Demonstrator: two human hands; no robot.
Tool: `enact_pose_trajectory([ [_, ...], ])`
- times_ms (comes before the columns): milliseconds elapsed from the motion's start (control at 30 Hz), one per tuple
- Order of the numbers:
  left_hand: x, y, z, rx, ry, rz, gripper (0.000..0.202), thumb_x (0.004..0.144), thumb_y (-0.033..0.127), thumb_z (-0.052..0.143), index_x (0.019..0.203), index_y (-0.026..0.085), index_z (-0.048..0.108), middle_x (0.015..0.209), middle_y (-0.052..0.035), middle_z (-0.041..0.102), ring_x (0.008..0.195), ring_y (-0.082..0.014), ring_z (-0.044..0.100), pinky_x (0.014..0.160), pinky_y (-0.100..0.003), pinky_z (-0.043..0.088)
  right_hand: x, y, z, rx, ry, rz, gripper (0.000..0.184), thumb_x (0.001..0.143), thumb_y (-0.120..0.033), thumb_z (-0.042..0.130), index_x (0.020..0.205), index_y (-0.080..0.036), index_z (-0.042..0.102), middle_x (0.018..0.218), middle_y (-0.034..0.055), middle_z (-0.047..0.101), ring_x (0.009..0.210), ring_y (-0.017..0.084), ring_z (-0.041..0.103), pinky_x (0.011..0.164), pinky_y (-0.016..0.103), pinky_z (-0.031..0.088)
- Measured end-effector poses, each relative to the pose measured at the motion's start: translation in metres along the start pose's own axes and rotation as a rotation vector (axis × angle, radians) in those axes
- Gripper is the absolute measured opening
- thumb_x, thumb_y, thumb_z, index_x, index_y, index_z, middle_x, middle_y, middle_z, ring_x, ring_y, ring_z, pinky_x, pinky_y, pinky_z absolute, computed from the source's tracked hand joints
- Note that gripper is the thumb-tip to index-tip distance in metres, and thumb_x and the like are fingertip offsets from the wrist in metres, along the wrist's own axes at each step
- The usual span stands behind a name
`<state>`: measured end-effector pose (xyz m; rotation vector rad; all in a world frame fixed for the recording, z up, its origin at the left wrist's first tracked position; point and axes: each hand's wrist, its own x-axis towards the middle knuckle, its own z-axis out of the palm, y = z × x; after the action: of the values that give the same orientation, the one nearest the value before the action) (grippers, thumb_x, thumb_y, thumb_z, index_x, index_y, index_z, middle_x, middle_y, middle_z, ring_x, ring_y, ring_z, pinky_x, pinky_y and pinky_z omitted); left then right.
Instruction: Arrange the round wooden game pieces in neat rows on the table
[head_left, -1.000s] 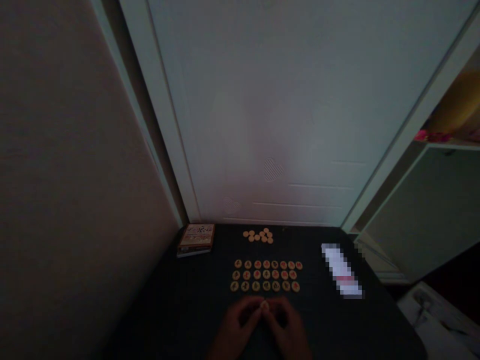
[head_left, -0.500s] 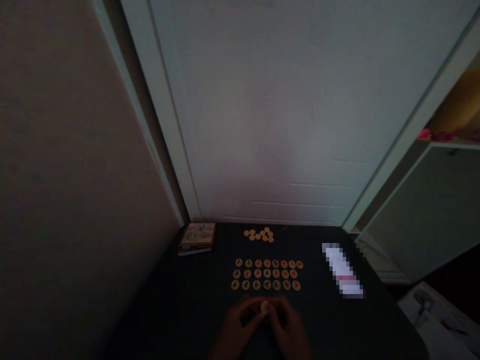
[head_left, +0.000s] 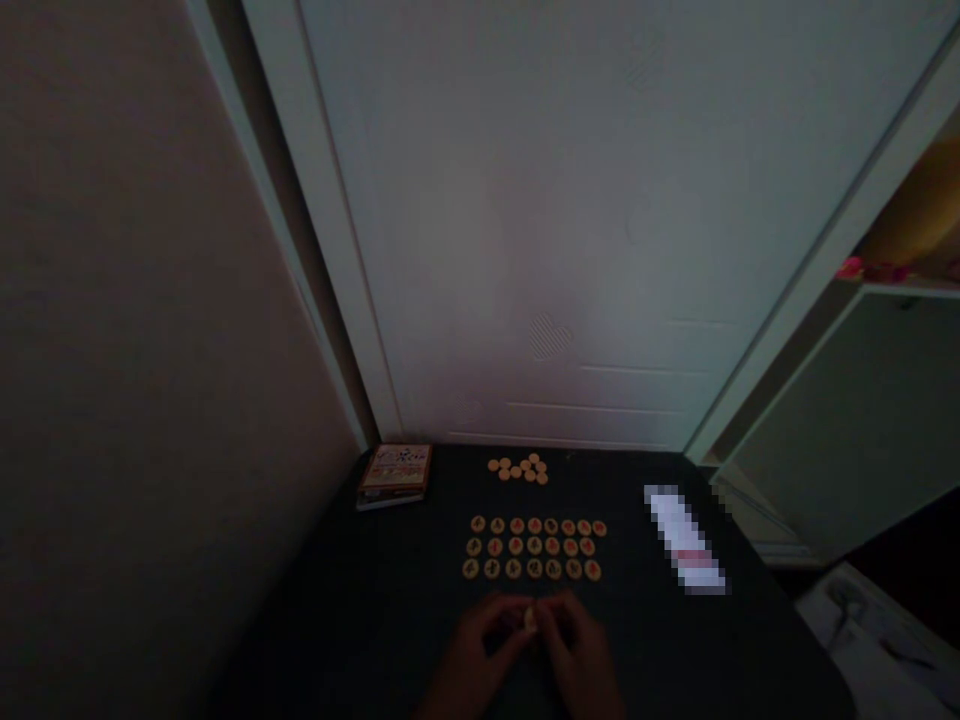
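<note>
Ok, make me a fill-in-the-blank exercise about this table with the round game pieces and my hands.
1. The left hand and right hand pinch exactly ____ round piece between them.
2. The laid-out pieces form ____ rows.
3. The box lies to the ____ of the loose heap.
Missing words: one; three; left.

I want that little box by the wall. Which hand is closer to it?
Left. The left hand lies nearer the camera, just right of the box; the right hand is farther right, beside it.
</note>
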<state>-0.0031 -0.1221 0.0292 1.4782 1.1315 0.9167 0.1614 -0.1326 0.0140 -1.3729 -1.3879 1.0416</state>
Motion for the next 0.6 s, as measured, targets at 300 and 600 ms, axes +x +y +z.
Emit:
enact_pose_trajectory([
  [300,-0.001,0.011,-0.002,-0.039,0.016,-0.013,0.028,0.089,0.043,0.065,0.110,0.025,0.074,0.109,-0.0058,0.078,0.101,-0.0238,0.071,0.092,-0.032,0.055,-0.002,-0.011,0.000,0.051,-0.030,-0.031,0.038,0.091,-0.053,0.057,0.097,-0.019,0.071,0.082,0.0078,0.078,0.077,0.022,0.073,0.073,0.028,0.055],
  [600,0.000,0.005,-0.002,-0.182,0.002,-0.035,0.032,0.087,0.043,0.067,0.112,0.023,0.071,0.109,-0.0082,0.078,0.098,-0.0251,0.072,0.087,-0.033,0.057,-0.002,-0.010,0.001,0.012,-0.022,-0.065,0.034,0.090,-0.050,0.061,0.100,-0.019,0.073,0.083,0.0049,0.077,0.075,0.019,0.071,0.071,0.025,0.054],
])
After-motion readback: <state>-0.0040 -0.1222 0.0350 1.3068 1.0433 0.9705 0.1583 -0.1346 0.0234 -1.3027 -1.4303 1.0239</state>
